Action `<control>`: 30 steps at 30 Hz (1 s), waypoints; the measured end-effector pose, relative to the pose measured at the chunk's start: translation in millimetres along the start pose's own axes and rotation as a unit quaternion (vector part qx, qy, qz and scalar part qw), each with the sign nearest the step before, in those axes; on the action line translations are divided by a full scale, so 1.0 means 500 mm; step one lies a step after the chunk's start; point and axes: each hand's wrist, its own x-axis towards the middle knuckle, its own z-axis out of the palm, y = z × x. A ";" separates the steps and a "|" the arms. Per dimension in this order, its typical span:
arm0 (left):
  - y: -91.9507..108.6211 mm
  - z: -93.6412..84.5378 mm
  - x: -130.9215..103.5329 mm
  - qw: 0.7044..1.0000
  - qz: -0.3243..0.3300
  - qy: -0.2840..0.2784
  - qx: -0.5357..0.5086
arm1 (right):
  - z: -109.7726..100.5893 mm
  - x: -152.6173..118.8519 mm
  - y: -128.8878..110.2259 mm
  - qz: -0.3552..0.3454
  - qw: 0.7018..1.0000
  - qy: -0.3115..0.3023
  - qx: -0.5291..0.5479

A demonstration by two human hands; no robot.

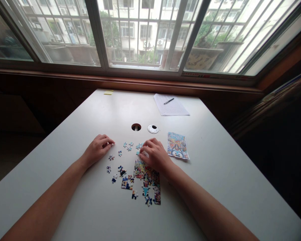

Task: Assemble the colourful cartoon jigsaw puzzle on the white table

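Note:
My right hand is at the top edge of the partly joined jigsaw puzzle, its thumb and forefinger closed at a light-blue puzzle piece. Part of the puzzle's upper edge is hidden under that hand. To the left, my left hand rests on the table, fingers loosely bent and extended, with nothing visible in them. Loose puzzle pieces lie between the hands and down the left side. A small joined cluster lies beside the main section, and another piece is at its lower edge.
A reference picture sheet lies right of my right hand. Beyond are a round cable hole, its metal cover, and paper with a pen. A yellow note is near the white table's far edge.

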 end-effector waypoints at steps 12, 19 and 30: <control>0.004 -0.002 0.000 1.000 -0.009 -0.005 -0.001 | 0.000 -0.001 0.000 -0.003 1.000 0.003 0.000; 0.006 -0.002 0.000 1.000 -0.011 -0.006 -0.002 | 0.001 -0.002 0.000 -0.005 1.000 0.005 0.003; 0.000 0.002 -0.001 1.000 -0.013 -0.004 -0.002 | 0.000 -0.001 0.001 -0.008 1.000 0.007 -0.004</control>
